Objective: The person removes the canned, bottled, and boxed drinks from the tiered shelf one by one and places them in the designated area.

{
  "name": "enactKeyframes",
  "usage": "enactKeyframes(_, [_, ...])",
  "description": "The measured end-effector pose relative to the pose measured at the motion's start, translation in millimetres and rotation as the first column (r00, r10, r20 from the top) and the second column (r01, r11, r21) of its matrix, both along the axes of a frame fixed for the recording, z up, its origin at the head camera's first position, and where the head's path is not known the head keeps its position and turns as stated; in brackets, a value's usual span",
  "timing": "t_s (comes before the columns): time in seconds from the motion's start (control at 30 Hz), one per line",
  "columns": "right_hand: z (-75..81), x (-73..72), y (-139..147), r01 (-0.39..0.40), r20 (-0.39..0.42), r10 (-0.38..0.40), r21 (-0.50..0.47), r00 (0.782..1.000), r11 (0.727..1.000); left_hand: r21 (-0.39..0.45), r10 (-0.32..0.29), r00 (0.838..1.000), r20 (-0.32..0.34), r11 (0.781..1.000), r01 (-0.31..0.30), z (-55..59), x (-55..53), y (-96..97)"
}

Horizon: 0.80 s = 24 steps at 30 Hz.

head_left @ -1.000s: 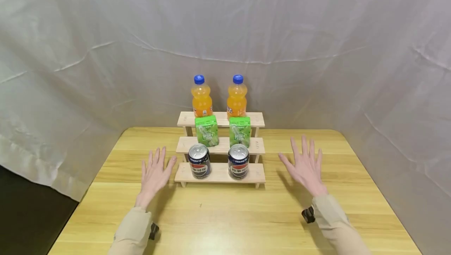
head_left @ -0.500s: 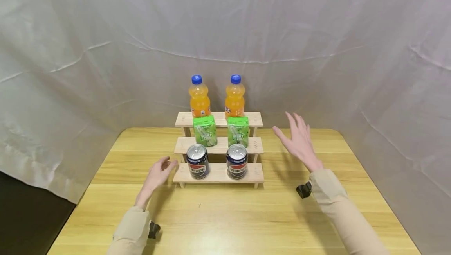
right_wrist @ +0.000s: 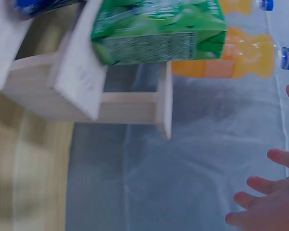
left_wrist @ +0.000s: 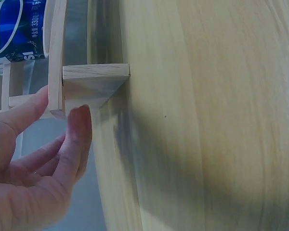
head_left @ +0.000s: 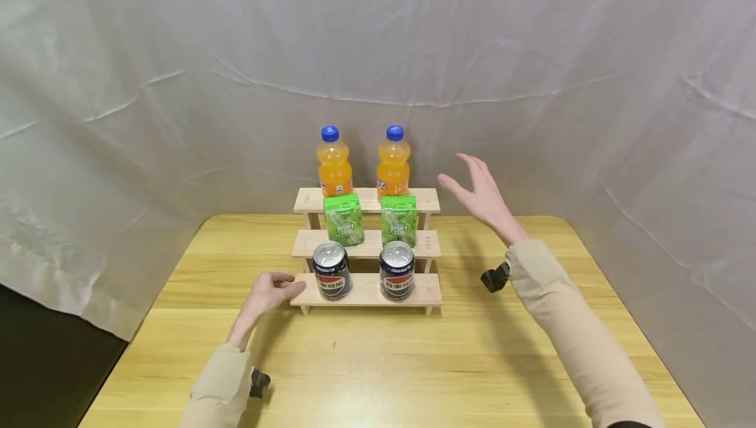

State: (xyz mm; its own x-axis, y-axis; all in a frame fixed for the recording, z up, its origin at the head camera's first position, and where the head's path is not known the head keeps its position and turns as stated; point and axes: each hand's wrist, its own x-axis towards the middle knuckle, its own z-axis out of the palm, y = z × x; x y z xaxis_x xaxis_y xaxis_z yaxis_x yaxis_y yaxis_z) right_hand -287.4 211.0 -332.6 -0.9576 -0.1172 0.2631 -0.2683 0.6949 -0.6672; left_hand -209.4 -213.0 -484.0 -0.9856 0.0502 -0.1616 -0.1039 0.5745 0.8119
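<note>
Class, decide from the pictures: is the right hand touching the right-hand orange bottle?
Apart. The head view shows a strip of grey cloth between the right hand and that bottle.

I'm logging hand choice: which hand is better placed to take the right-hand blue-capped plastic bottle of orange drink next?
Probably the right hand: open, raised and nearer that bottle. The left hand is lower, curled around the left end of the pale wooden bottom shelf.

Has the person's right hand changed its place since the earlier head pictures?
Yes. In the head view, the right hand has moved up the picture and to the left, closer to the top wooden tier.
</note>
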Motion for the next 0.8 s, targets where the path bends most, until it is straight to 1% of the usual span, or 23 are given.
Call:
enactKeyframes(0.2, [16.7,-12.2,-16.6,-0.050,0.020,0.051,-0.041,0.998,0.998,-0.008,0.038,0.999,0.023,0.999,-0.037,2.0,-1.0,2.3])
enactKeyframes(0.4, [29.1,-20.0,-36.8,-0.108,0.071,0.116,-0.100,0.991,0.989,0.004,0.071,0.997,0.039,0.997,-0.071,4.3,-0.5,5.3])
enactKeyframes(0.6, [38.6,-29.0,-55.5,-0.159,0.092,0.176,-0.168,0.980,0.973,0.019,0.076,0.996,0.049,0.997,-0.077,2.4,-1.4,6.9])
enactKeyframes(0.8, [43.5,-38.1,-72.1,-0.213,0.084,0.235,-0.214,0.968,0.953,0.021,0.077,0.996,0.053,0.997,-0.078,0.5,-3.0,6.2])
